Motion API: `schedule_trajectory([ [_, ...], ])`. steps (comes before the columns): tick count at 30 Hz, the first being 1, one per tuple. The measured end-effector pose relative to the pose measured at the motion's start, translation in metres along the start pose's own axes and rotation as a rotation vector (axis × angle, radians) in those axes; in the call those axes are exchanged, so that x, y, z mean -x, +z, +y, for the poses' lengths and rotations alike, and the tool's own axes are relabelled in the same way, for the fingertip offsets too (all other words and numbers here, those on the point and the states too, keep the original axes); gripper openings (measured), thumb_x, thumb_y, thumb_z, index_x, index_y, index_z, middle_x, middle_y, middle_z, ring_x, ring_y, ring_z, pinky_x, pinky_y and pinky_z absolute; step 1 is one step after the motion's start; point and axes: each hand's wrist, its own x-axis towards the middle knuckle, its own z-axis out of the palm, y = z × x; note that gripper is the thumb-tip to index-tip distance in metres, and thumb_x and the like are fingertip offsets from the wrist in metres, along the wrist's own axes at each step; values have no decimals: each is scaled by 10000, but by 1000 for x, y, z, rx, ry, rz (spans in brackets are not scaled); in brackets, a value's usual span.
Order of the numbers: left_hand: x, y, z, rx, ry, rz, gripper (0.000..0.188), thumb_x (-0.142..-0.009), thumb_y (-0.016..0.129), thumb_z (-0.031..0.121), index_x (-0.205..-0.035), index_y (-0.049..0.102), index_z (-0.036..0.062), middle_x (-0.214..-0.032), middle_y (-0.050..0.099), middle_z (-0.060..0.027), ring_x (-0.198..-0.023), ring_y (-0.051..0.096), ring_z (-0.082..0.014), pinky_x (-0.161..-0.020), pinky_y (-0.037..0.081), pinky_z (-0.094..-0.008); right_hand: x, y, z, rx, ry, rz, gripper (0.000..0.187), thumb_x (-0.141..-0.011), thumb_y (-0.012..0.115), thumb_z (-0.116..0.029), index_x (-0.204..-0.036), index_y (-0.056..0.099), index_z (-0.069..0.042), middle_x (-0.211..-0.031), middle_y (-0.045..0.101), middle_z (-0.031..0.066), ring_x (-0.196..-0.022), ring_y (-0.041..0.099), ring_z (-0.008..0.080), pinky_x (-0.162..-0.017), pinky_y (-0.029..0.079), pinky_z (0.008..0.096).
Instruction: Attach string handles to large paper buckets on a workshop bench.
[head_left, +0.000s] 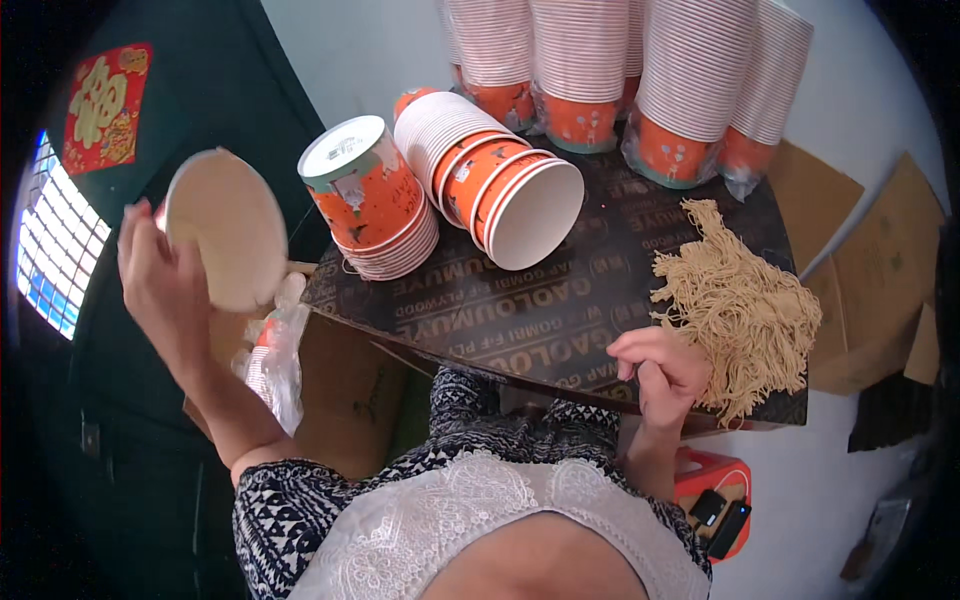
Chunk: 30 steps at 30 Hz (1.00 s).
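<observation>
At the left, my left hand (165, 285) grips a large paper cup (238, 235) by its side, raised off the table with its pale opening toward me. My right hand (662, 375) hovers at the table's near edge beside a heap of tan cotton strings (745, 310). Its fingers are loosely bent and apart, and nothing shows between them. On the table, an orange and green stack of upside-down paper cups (365, 210) stands at the left. Beside it, a longer nested stack of paper cups (500, 190) lies on its side, open end toward me.
Tall bagged stacks of cups (580, 80) line the back of the dark plywood table (480, 310). Below my left arm is a cardboard box (345, 385) with a bagged cup stack (275, 365). A red stool (715, 490) holding small black devices stands at lower right.
</observation>
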Motion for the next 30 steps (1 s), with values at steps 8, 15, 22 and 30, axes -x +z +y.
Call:
schedule_trajectory([
  [8,-39,149,96,-141,482,-10,272,-776,601,102,-1031,667,32,-1238,588,-178,-1304,457,-345,-1101,325,-500,9,-7,5,8,50,75,202,-816,476,52,-844,676,61,-888,685,168,-610,559,128,-572,454,246],
  [15,-13,176,149,-35,527,-75,149,-809,576,101,-864,669,-2,-1024,638,-204,-1246,507,-407,-1073,328,-569,9,-4,10,22,103,129,192,-822,472,22,-783,646,94,-825,662,209,-545,524,157,-513,424,261],
  [22,-10,168,156,-167,556,-132,174,-880,579,158,-911,655,5,-1077,616,-197,-1277,481,-392,-1096,308,-566,11,2,27,-42,123,98,182,-867,485,47,-830,661,69,-877,680,169,-604,551,125,-563,450,245],
  [30,-10,153,166,-62,619,-188,226,-818,573,113,-1001,629,-8,-1056,648,-209,-1255,494,-417,-1099,278,-606,19,2,39,-101,177,172,206,-896,453,51,-830,646,80,-888,667,164,-598,525,115,-561,428,247],
])
